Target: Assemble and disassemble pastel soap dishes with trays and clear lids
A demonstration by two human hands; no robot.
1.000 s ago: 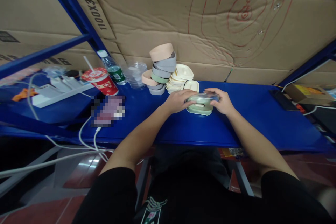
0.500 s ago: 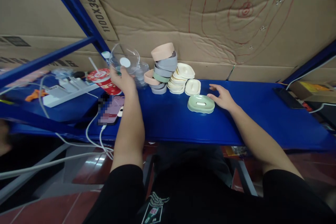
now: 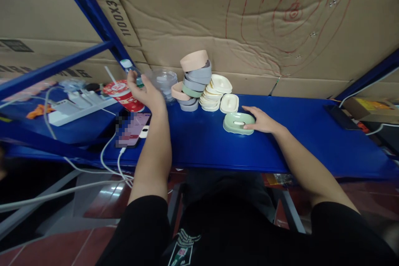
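Note:
My left hand [image 3: 145, 93] is raised over the table on the left, fingers curved apart with nothing between them. It is beside a red patterned drink cup [image 3: 129, 100] with a straw and in front of a white-capped plastic bottle [image 3: 126, 64]. Just to its right are clear round plastic containers [image 3: 166, 81]. My right hand [image 3: 263, 120] is at the right end of a green soap dish [image 3: 233, 117]. Its thumb lies over the dish and its fingers stretch out past the back edge; a firm grip does not show.
A leaning stack of peach, grey and green rings [image 3: 196, 75] stands by piled cream trays [image 3: 210, 99]; a single cream tray [image 3: 229, 103] lies beside them. A phone [image 3: 134, 131] with a cable and a white power strip [image 3: 81, 108] are left. Cardboard [image 3: 202, 16] rises behind.
A clear container my left hand held up has left that hand, and clear containers now sit together beside the rings. My right hand has moved left, thumb over the green soap dish.

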